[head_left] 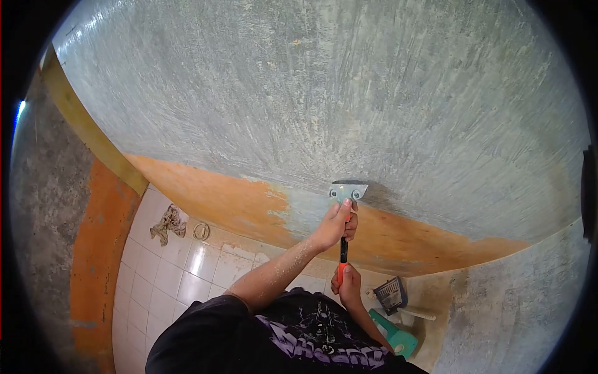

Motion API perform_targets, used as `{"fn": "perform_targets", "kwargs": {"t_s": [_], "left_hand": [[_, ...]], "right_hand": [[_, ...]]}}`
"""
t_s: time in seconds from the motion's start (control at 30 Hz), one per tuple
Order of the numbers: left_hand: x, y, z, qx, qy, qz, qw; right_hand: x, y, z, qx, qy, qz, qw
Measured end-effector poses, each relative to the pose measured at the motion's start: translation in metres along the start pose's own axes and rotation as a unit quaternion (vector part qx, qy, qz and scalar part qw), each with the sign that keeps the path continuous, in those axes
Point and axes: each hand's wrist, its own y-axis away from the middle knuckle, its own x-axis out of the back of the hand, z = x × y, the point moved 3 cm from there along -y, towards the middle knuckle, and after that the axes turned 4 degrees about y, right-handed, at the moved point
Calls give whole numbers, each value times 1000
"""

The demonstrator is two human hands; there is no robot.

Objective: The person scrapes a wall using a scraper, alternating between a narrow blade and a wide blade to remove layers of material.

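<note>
- Wall (349, 93): grey, scraped bare over most of its face; an orange paint band (212, 193) remains along the bottom edge, patchy near the blade.
- Tiled floor (180, 274): white, below the wall. A crumpled rag (168, 223) and a small ring (201, 231) lie on it, apart from the work.
- Wall scraper (346, 206): metal head pressed flat to the wall at the line where grey meets orange; black-and-orange handle runs down toward the body.
- Left hand (336, 225): clenched around the handle just beneath the head, thumb up against the metal.
- Right hand (347, 285): wrapped around the orange butt end of the handle, lower down.
- Risk, as I judge it: with both hands pushing, the blade could skid off the hard plaster, and the left-hand knuckles sit close to the wall, so they could scrape. Too steep an angle could gouge the surface rather than lift paint. Dust and flakes coat the forearm; more could fall toward the face.
- Containers: a teal plastic jug-like vessel (393, 336) stands at lower right; contents cannot be seen. Beside it sits a dark, grilled object (391, 294), identity unclear, and a pale stick-like handle (411, 311).
</note>
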Motion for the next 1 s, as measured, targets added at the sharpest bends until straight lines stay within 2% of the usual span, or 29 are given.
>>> {"fn": "perform_targets", "kwargs": {"t_s": [0.17,0.57,0.63,0.77,0.87,1.0], "left_hand": [[1,1,3,1,-33,22,999],[2,3,9,32,1,4,999],[2,5,3,32,1,8,999],[-8,-3,7,21,-16,-5,1000],[-25,-4,37,-13,-49,-23,998],[-3,0,0,38,-23,5,999]], "right_hand": [[-8,-3,0,-10,1,7,1000],[-18,2,-1,-11,-24,19,999],[-13,4,2,-8,9,20,1000],[-11,-4,-1,34,17,30,999],[-17,-11,-27,100,47,43,993],[-10,-3,8,24,17,28,999]]}}
